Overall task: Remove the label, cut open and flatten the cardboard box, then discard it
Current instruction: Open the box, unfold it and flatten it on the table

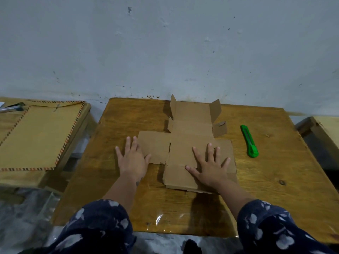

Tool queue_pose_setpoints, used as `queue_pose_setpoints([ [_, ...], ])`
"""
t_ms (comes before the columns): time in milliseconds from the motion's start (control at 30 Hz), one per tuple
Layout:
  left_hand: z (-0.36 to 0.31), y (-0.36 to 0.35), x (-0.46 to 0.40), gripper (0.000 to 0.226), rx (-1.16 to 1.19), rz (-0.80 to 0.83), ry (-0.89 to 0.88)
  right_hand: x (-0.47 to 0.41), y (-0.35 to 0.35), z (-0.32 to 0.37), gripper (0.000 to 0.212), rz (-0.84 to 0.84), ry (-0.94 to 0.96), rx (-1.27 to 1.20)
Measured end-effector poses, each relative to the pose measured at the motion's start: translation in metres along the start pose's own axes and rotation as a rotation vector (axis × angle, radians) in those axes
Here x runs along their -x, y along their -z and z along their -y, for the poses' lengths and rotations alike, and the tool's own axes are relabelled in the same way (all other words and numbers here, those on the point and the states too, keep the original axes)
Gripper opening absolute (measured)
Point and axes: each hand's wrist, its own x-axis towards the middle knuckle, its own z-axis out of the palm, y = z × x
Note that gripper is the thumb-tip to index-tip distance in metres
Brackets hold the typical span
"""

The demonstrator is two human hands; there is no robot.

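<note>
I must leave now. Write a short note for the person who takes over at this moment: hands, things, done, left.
Left hand: open, flat on the left flap and the table.
Right hand: open, pressing the cardboard box.
The box is cut open and lies mostly flat; its small far flaps stand up.
Green cutter lies to the right, untouched.
Left: press the flaps down, discard the box. No label visible.

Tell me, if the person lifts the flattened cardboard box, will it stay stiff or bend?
The cardboard box would probably hinge at its creases, not stay rigid. Its far flaps already stand up, so they may spring back. It looks thin and likely light.
</note>
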Motion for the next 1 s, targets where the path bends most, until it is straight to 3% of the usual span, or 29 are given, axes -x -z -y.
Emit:
queue_pose_setpoints([
  [100,-0.015,0.010,-0.003,0.066,0.001,-0.053,-0.041,-0.004,0.007,0.001,0.077,-0.020,0.005,-0.004],
  [233,-0.049,0.026,-0.011,0.066,0.005,-0.136,-0.180,-0.019,0.035,-0.002,0.060,-0.219,-0.005,-0.078],
  [400,-0.084,0.020,-0.014,0.077,-0.010,-0.027,-0.313,-0.065,0.082,-0.020,0.055,-0.356,-0.089,-0.200],
  [533,-0.071,-0.005,-0.014,0.095,-0.025,0.087,-0.271,-0.099,0.102,-0.042,0.057,-0.324,-0.152,-0.315],
  [633,-0.055,-0.020,-0.013,0.109,-0.041,0.065,-0.266,-0.124,0.108,-0.050,0.058,-0.296,-0.179,-0.473],
  [1000,-0.052,-0.040,-0.008,0.098,0.029,-0.093,-0.263,-0.148,0.100,-0.057,0.057,-0.434,-0.295,-0.978],
])
